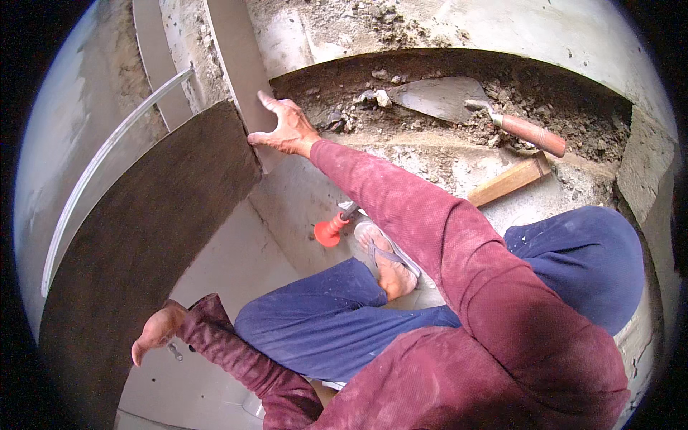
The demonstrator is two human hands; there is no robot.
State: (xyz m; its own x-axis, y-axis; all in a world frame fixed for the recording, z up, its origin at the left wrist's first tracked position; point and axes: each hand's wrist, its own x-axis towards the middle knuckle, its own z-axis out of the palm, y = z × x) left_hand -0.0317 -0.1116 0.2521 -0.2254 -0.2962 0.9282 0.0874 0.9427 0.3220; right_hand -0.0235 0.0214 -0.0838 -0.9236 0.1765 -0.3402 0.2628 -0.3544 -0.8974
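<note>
While the right hand (287, 129) is up at the top corner of the dark slab (154, 211), its thumb and finger are spread wide against the pale strip (240, 64), not clenched on anything. The left hand (159, 330) is at the slab's lower edge; its fingers are mostly hidden, so can't tell if that grip's closed. Slab's over on the left, metal bar (97, 165) running along its far side. Trowel's (444, 99) lying on rubble (534, 107), wood block (509, 180) just below, orange guard (331, 231) near the sandalled foot (390, 269).
</note>
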